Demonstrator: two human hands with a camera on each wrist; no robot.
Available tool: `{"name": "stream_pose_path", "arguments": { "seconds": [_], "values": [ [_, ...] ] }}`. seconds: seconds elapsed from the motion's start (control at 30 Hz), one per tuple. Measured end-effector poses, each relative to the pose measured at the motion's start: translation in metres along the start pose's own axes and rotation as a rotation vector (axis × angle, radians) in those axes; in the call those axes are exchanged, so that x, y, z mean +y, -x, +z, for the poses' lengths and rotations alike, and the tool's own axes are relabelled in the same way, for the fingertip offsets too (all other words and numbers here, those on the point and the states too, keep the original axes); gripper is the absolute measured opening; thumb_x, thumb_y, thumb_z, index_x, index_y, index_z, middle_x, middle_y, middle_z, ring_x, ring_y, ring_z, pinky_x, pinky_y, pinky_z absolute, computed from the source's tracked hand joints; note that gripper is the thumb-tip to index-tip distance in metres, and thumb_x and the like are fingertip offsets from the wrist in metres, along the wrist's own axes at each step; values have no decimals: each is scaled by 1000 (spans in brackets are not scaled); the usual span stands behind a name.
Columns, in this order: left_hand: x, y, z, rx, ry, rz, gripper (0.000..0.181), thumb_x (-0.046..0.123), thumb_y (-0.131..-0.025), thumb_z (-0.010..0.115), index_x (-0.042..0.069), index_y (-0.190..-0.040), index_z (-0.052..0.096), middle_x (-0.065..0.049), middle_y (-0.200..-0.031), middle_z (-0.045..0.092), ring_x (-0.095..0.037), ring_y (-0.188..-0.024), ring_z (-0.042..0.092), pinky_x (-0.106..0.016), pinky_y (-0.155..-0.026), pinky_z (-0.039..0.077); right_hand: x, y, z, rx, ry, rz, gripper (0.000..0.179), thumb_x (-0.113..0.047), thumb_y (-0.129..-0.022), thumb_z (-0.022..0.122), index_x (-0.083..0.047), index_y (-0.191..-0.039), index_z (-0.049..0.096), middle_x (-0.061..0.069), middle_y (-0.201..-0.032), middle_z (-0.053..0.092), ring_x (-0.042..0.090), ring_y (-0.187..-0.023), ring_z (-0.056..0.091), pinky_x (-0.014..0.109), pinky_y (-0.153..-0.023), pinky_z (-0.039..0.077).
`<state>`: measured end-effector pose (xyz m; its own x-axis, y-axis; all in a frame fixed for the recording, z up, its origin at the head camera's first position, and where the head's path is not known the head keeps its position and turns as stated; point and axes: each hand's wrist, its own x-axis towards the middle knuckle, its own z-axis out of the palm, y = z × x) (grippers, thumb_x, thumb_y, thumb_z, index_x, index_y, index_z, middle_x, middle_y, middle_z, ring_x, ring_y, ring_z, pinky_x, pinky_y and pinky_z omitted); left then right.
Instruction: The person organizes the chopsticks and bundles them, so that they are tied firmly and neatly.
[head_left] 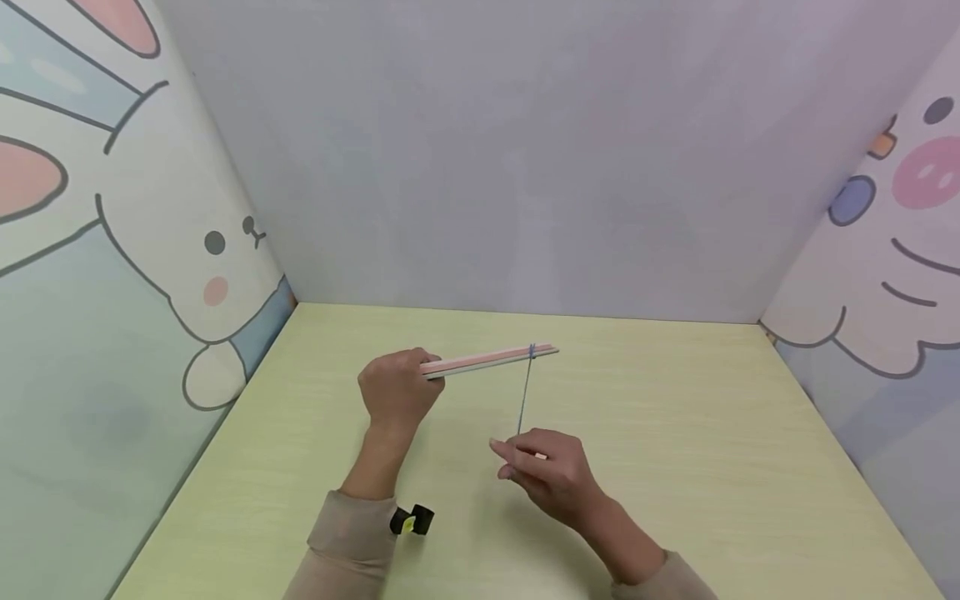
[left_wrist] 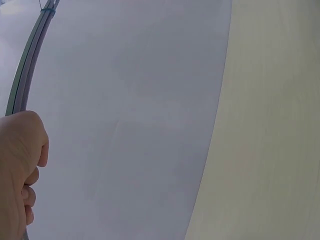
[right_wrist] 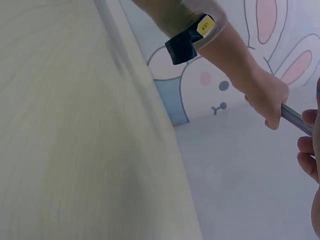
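Observation:
My left hand [head_left: 400, 388] grips a bundle of thin sticks [head_left: 483, 360] by one end, its fingers curled round them. The sticks, pink and pale in the head view, reach out to the right above the table. In the left wrist view the bundle [left_wrist: 31, 62] looks green and grey. Near its far end a thin blue cord [head_left: 525, 392] is wound round the sticks and runs straight and taut down to my right hand [head_left: 551, 475]. Thumb and fingers of that hand pinch the cord's lower part. A small pale patch shows among those fingers; I cannot tell what it is.
Below both hands spreads a pale yellow-green table [head_left: 675, 442]. A plain grey wall [head_left: 510, 167] stands behind it, with cartoon-printed panels [head_left: 150, 333] at the left and right. A black strap with a yellow label [head_left: 411, 521] sits at the left sleeve.

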<state>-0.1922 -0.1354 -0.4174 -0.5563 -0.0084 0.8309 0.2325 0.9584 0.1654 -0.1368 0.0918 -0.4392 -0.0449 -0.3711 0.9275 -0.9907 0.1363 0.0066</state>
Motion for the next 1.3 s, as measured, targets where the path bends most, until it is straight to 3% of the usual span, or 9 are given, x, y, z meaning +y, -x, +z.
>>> {"name": "stream_pose_path", "arguments": {
  "seconds": [0.27, 0.37, 0.47, 0.53, 0.6, 0.67, 0.73, 0.9, 1.3],
  "values": [
    [12, -2, -10, 65, 47, 18, 15, 4, -66, 64, 15, -55, 66, 3, -42, 39, -11, -47, 15, -26, -45, 10, -7, -21, 1, 401, 14, -94, 40, -17, -103, 55, 14, -129, 56, 16, -70, 70, 8, -41, 46, 12, -45, 39],
    [16, -5, -14, 152, 55, 44, 20, 6, -69, 55, 14, -53, 63, 2, -42, 37, -12, -46, 15, -26, -46, 9, -7, -20, -1, 541, -131, 40, 50, -15, -104, 52, 14, -144, 43, 20, -86, 74, 15, -41, 48, 16, -42, 37],
    [22, -8, -16, 247, 60, 69, 22, 7, -69, 49, 14, -52, 61, 2, -41, 37, -12, -43, 15, -26, -46, 9, -10, -16, -3, 628, -243, 307, 38, -14, -105, 48, 11, -133, 55, 10, -96, 76, 15, -46, 53, 22, -78, 52],
    [26, -8, -16, 284, 73, 81, 22, 7, -68, 49, 15, -52, 61, 2, -41, 38, -12, -41, 15, -25, -45, 10, -13, -13, -3, 634, -293, 482, 33, -12, -107, 44, 12, -122, 60, 2, -96, 76, 11, -48, 54, 28, -103, 41],
    [31, -7, -16, 293, 79, 101, 22, 7, -68, 50, 16, -52, 61, 2, -41, 39, -11, -40, 15, -25, -44, 10, -15, -12, -3, 606, -350, 618, 31, -8, -107, 42, 10, -108, 67, -2, -94, 76, 9, -49, 55, 26, -105, 38],
    [35, -4, -15, 275, 90, 118, 22, 8, -69, 51, 17, -52, 62, 3, -41, 40, -10, -39, 16, -24, -44, 11, -17, -10, -1, 547, -420, 666, 31, -3, -107, 40, 12, -114, 67, -3, -94, 75, 11, -47, 55, 20, -80, 49],
    [37, -2, -15, 256, 94, 136, 21, 9, -69, 53, 17, -53, 63, 4, -41, 41, -8, -39, 18, -23, -43, 12, -18, -8, 1, 501, -473, 694, 31, -2, -106, 41, 6, -119, 68, -4, -94, 75, 12, -47, 55, 20, -53, 44],
    [35, 2, -14, 248, 74, 131, 21, 8, -70, 54, 17, -54, 64, 3, -41, 40, -10, -40, 17, -25, -42, 13, -15, 0, 0, 496, -588, 694, 37, -3, -106, 43, -2, -140, 59, -2, -93, 74, 14, -48, 53, 25, -47, 41],
    [27, 1, -19, 278, 75, 205, 26, 9, -74, 54, 17, -50, 48, 3, -42, 32, -10, -43, 12, -25, -44, 10, -5, 0, -10, 591, -871, 559, 36, -13, -109, 41, 7, -127, 64, 4, -89, 74, 18, -53, 48, 28, -49, 40]
  ]
}}
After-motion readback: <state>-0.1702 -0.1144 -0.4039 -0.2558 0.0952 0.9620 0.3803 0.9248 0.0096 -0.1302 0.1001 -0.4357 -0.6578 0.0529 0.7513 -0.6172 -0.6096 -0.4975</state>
